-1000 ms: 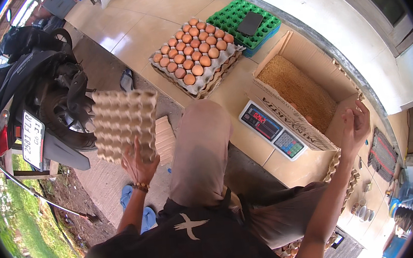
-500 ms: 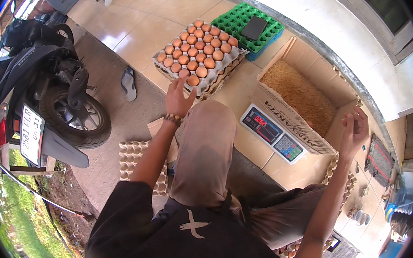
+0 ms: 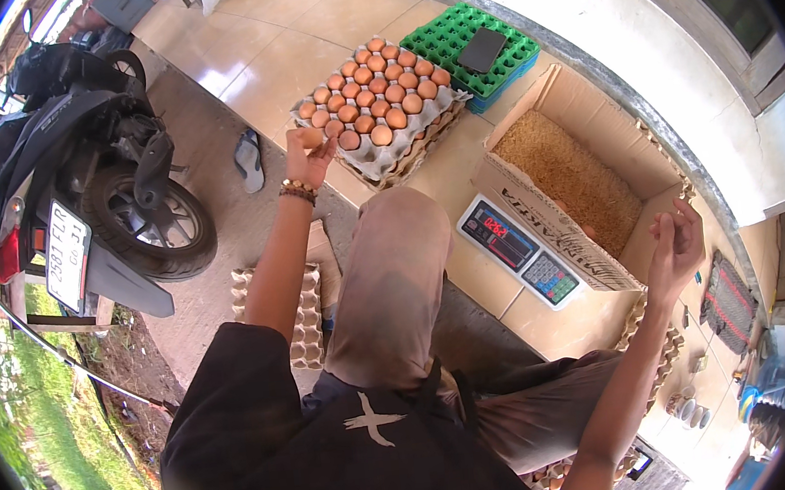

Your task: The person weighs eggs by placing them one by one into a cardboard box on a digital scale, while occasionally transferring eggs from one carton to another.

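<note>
My left hand [image 3: 311, 166], with beads at its wrist, is closed on a brown egg [image 3: 310, 138] held just off the near-left side of a grey egg tray [image 3: 379, 158]. Rows of brown eggs [image 3: 365, 98] fill most of that tray, which sits on other trays; its near corner has a bare cup. My right hand [image 3: 678, 241] hovers by the near right end of a cardboard box [image 3: 541, 221], its fingers loosely curled and apart, with nothing visible in them. Inside the box lies a brown, husk-like filling [image 3: 571, 181].
A digital scale [image 3: 518, 252] stands against the box. Green egg trays [image 3: 439, 37] carry a dark phone [image 3: 482, 49]. An unfilled tray [image 3: 306, 324] lies beside my left knee. On the left are a sandal [image 3: 249, 160] and a parked motorbike [image 3: 114, 196]. More eggs [image 3: 555, 477] sit near my right leg.
The egg at the tray's near corner has left its cup. My left hand has drawn back left from the tray with an egg in it. My right hand has barely moved.
</note>
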Demonstrator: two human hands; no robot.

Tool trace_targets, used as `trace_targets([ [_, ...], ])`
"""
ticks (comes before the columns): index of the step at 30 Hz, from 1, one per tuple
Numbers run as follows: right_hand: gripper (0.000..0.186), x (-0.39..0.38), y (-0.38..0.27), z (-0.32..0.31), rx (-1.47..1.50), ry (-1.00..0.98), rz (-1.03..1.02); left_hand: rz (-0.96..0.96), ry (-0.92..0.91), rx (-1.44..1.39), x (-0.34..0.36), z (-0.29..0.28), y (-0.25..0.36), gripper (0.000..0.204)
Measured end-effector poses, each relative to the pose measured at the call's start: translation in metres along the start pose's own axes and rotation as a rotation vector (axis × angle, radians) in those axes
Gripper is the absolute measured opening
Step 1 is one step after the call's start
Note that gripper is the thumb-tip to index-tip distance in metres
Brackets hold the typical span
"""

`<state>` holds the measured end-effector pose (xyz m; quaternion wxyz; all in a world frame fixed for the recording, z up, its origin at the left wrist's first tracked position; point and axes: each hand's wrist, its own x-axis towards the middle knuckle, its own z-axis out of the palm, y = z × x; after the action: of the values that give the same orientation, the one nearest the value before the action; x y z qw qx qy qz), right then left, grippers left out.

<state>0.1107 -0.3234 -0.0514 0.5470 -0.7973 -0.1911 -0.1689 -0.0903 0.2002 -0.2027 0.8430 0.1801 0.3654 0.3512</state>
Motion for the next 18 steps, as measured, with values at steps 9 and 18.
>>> trace_targets([
  [9, 0.021, 0.000, -0.002, 0.002, 0.007, 0.002, 0.044, 0.912, -0.149, 1.762, 0.002, 0.006, -0.020, 0.028],
  [18, 0.019, -0.002, -0.002, 0.005, 0.011, -0.047, 0.038, 0.970, -0.179, 1.870, 0.016, 0.007, -0.027, 0.027],
])
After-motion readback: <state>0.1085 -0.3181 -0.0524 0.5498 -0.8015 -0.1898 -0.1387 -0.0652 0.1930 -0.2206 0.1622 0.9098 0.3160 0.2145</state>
